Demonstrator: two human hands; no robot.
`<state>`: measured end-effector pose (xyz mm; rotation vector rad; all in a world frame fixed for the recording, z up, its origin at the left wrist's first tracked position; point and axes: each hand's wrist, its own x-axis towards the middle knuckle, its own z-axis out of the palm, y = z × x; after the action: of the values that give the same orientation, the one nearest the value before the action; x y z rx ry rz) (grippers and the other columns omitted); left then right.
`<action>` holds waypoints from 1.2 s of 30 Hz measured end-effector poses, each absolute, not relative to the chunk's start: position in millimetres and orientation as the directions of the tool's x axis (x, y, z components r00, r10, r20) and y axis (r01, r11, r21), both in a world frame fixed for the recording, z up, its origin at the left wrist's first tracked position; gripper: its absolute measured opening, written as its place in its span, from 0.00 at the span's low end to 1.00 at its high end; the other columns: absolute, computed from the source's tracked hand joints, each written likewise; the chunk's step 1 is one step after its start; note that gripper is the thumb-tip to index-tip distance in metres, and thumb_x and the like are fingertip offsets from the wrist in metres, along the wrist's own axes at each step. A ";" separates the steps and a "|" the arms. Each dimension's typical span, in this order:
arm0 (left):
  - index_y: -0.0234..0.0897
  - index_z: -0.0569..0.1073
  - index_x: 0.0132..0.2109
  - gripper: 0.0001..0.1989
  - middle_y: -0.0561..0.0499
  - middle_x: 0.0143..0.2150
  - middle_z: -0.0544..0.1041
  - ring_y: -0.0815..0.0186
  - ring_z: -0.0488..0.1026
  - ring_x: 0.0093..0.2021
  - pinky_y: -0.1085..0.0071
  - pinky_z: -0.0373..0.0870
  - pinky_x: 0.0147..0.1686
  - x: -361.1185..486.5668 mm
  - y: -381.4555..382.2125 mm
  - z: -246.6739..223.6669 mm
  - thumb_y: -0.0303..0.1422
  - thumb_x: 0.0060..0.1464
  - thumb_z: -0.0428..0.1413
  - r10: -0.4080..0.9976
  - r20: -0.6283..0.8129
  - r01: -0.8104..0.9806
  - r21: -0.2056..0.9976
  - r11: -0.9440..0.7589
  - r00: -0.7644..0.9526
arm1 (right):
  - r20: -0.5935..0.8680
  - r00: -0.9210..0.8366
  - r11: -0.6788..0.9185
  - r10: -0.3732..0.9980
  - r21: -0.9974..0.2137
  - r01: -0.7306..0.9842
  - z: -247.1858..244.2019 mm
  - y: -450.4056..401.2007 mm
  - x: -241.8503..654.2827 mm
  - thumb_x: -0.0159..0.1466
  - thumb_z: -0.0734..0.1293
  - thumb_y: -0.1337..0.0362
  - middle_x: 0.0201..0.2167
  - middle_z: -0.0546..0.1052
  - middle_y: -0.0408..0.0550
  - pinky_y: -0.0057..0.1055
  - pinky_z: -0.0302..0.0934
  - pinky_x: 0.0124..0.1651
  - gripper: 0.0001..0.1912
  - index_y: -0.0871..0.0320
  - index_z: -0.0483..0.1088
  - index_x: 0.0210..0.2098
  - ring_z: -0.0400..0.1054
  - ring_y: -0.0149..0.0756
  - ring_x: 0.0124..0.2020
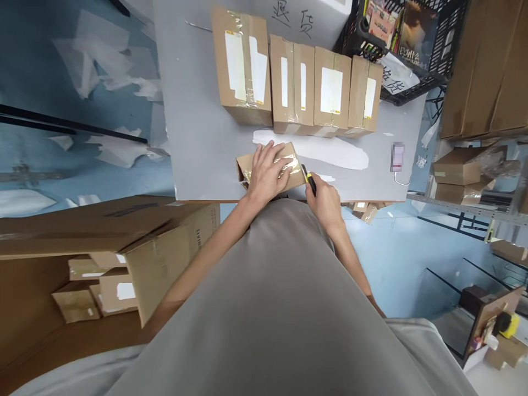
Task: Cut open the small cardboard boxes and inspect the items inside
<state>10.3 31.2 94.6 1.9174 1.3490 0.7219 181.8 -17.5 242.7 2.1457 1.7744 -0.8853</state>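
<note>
A small taped cardboard box [295, 175] lies at the table's front edge, tilted slightly. My left hand [267, 171] rests on top of it with the fingers spread. My right hand [324, 201] is wrapped round a black and yellow utility knife [311, 182], whose tip is at the box's right end. The left end of the box shows a dark gap. Just behind the box lies a long white paper strip [325, 150].
Several taped boxes [331, 91] stand in a row at the back of the grey table [198, 148]. A black crate [447, 49] with books is at the back right, and a phone [397, 157] lies at the right. A large open carton [165, 264] stands at the lower left.
</note>
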 end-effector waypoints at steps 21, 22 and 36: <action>0.47 0.84 0.59 0.18 0.42 0.79 0.74 0.43 0.65 0.83 0.31 0.51 0.84 3.3 32.9 86.5 0.47 0.79 0.53 0.934 0.051 0.563 0.786 -0.256 0.353 | -0.627 0.120 -0.206 0.769 -0.066 0.976 229.1 23.1 155.0 0.84 0.55 0.66 0.58 0.86 0.63 0.40 0.74 0.60 0.22 0.62 0.68 0.72 0.84 0.51 0.58; 0.47 0.84 0.59 0.18 0.42 0.79 0.74 0.43 0.65 0.83 0.31 0.51 0.84 3.1 32.7 86.7 0.47 0.79 0.52 0.934 0.049 0.560 0.789 -0.253 0.353 | -0.630 0.131 -0.210 0.766 -0.052 0.976 229.8 22.7 152.2 0.84 0.55 0.67 0.58 0.86 0.64 0.40 0.74 0.60 0.22 0.62 0.68 0.71 0.84 0.51 0.58; 0.48 0.84 0.57 0.18 0.44 0.79 0.75 0.45 0.65 0.82 0.34 0.51 0.84 11.2 28.5 83.5 0.46 0.79 0.52 0.934 0.013 0.545 0.809 -0.219 0.356 | -0.650 0.213 -0.230 0.730 0.060 0.971 230.2 28.2 138.7 0.82 0.54 0.74 0.59 0.86 0.69 0.38 0.77 0.59 0.25 0.64 0.68 0.74 0.85 0.49 0.60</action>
<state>11.2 28.5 83.5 1.8862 1.2900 0.6727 138.7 28.2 230.2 2.0328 1.5714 -0.6981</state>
